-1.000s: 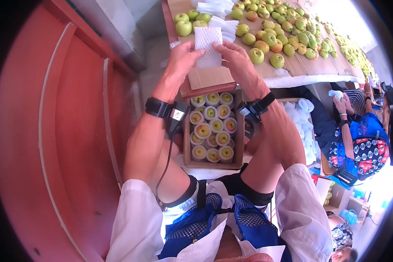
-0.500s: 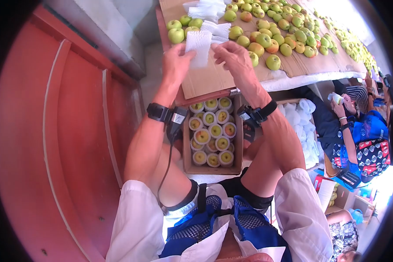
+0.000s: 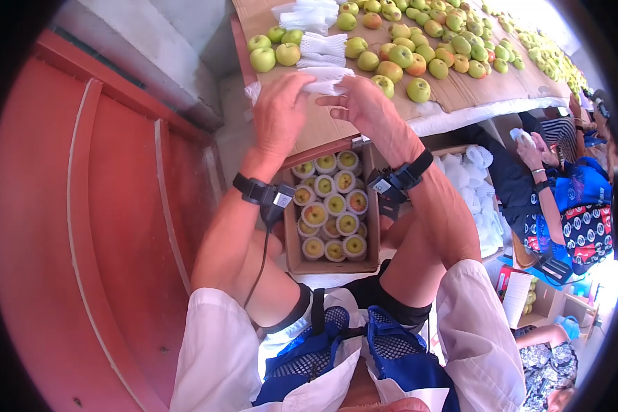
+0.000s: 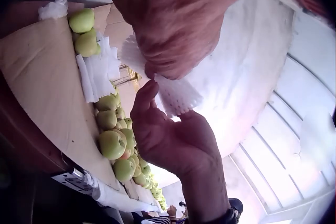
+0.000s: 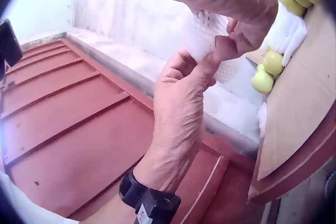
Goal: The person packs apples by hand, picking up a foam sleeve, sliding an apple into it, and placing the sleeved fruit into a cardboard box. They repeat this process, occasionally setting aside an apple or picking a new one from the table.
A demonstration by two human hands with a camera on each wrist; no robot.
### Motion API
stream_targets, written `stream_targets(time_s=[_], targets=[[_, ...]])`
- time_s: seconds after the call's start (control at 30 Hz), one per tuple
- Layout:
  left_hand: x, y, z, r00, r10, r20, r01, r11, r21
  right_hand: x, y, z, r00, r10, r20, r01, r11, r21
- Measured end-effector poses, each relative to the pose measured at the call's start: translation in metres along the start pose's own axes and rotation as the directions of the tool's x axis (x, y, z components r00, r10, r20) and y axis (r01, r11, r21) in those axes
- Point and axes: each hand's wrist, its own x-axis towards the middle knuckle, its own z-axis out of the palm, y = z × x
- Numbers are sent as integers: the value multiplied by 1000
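Observation:
A white foam fruit net (image 3: 325,80) is stretched between both hands above the cardboard-covered table edge. My left hand (image 3: 281,113) pinches its left side, thumb and fingers closed on the mesh in the right wrist view. On the other side my right hand (image 3: 371,106) grips the net (image 4: 178,95) by its edge, with some fingers spread. Below the hands, a cardboard box (image 3: 292,240) holds rows of apples (image 3: 335,204) in white foam nets. More foam nets (image 3: 323,48) lie on the table just beyond the hands.
Several green apples (image 3: 262,59) sit at the table's left corner, with a large spread of loose apples (image 3: 419,89) to the right. A box of white foam nets (image 3: 470,185) stands right of my knee. Another person (image 3: 573,199) works farther right. A red panel (image 3: 110,226) borders the left.
The net, earlier held upright and flat, is now tipped back and looks shorter from above. My right hand, slightly off the net half a second ago, is back at its edge.

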Motion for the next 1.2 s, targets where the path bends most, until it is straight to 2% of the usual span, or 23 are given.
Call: stream_targets(time_s=[0.03,0.13,0.17,0.23,0.33,0.43,0.47,0.6,0.73,0.8,0.9,0.93,1.03,1.13,1.2], targets=[[-1,0,3,999,27,29,-27,1000,15,0,1,-2,999,-44,-1,44,999,8],[-1,24,-2,961,-169,218,202,970,-138,-3,-2,0,978,-194,-77,177,966,-190],[-1,21,1,953,-180,243,248,925,-288,-2,-3,2,967,-228,-114,187,939,-290],[-3,13,10,936,-186,298,329,761,-558,0,-3,7,935,-304,-180,186,856,-482],[2,18,9,855,-291,429,519,469,-715,14,14,1,813,-575,-93,333,590,-735],[3,23,4,813,-363,455,580,440,-685,4,17,8,794,-606,-55,346,524,-778],[4,26,3,820,-379,429,569,461,-681,3,18,9,791,-610,-40,345,499,-795],[4,21,6,831,-453,324,548,564,-618,-3,14,13,742,-667,74,340,278,-898],[3,18,16,879,-446,170,449,653,-610,-6,13,16,726,-683,79,365,286,-886],[4,18,15,882,-439,173,442,641,-628,-4,16,14,724,-684,84,396,314,-863],[4,13,10,849,-463,255,511,598,-618,9,23,3,779,-627,28,451,529,-719],[4,10,7,829,-475,294,546,578,-606,11,23,-2,826,-564,11,421,604,-677],[5,2,0,724,-509,466,646,262,-717,5,9,-3,930,-367,-11,300,777,-554],[4,-7,-3,687,-463,561,652,51,-757,-7,-3,4,973,-232,-8,203,866,-457],[7,-6,-8,671,-435,601,669,7,-743,-9,-6,6,980,-198,-4,181,906,-382]])
